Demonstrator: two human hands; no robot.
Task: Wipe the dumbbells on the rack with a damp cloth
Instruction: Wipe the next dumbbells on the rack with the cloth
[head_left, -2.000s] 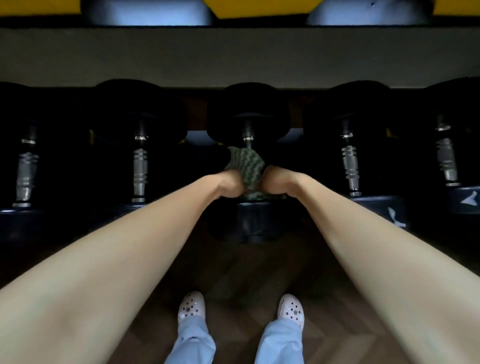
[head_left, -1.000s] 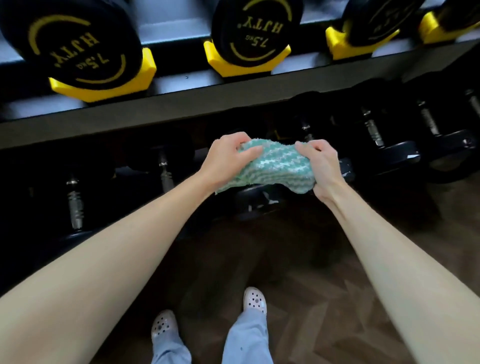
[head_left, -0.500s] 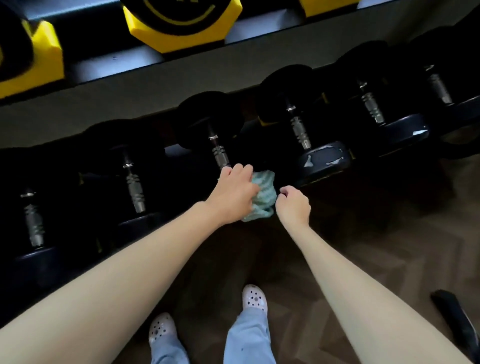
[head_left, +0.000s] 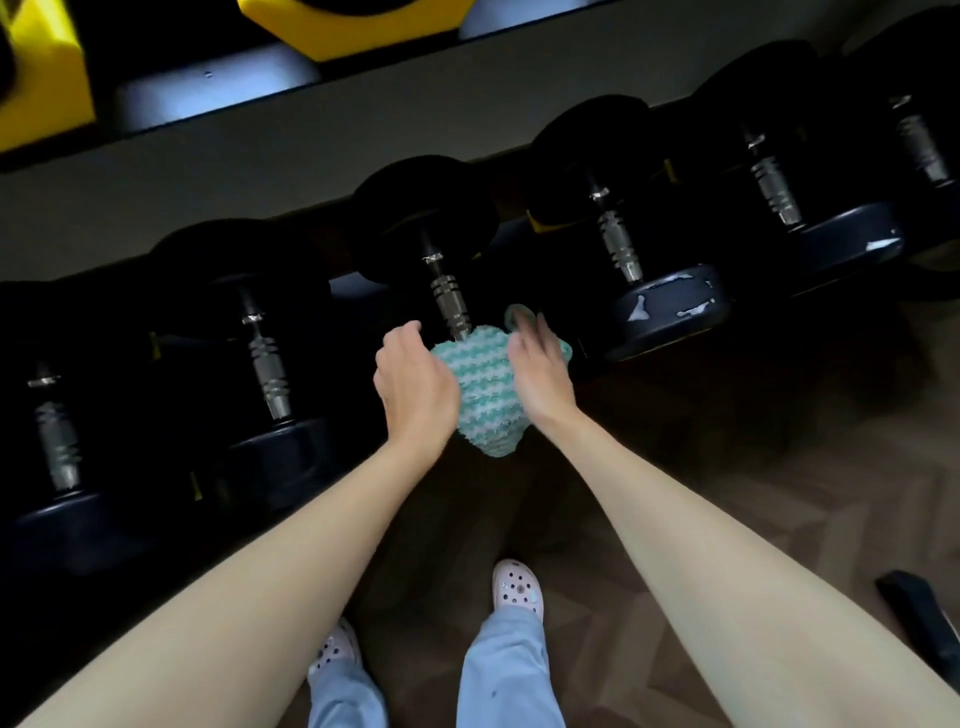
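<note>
Leaning over the lower tier of the rack (head_left: 311, 140), a person stretches both bare arms out to a teal-and-white striped cloth (head_left: 483, 395). It is draped over the near head of the middle dumbbell (head_left: 449, 299), so that head is hidden. Only the ribbed steel handle and the black far head show, running off toward twelve o'clock from the cloth. The left hand (head_left: 415, 387) sits at the cloth's nine o'clock side, its fingers (head_left: 402, 340) curled down round the edge of the fabric and grasping it. The right hand (head_left: 540, 374) lies at the three o'clock side, blurred. Its fingers (head_left: 540, 338) are fairly straight and released, pressing flat on the cloth, and a corner of the fabric curls up just past the fingertips. Toward two o'clock, near the cloth, the neighbouring dumbbell (head_left: 670, 312) shows pale chips in its dark near head. Toward nine o'clock another weight (head_left: 267, 364) stands apart from the left hand. Yellow cradles (head_left: 322, 26) sit on the tier above, at twelve o'clock. Down at six o'clock, pale clogs (head_left: 517, 587) and light blue trousers (head_left: 509, 675) stand on the herringbone wood floor (head_left: 779, 467). A dark object (head_left: 924, 613) lies on the boards at four o'clock; I cannot tell what it is.
</note>
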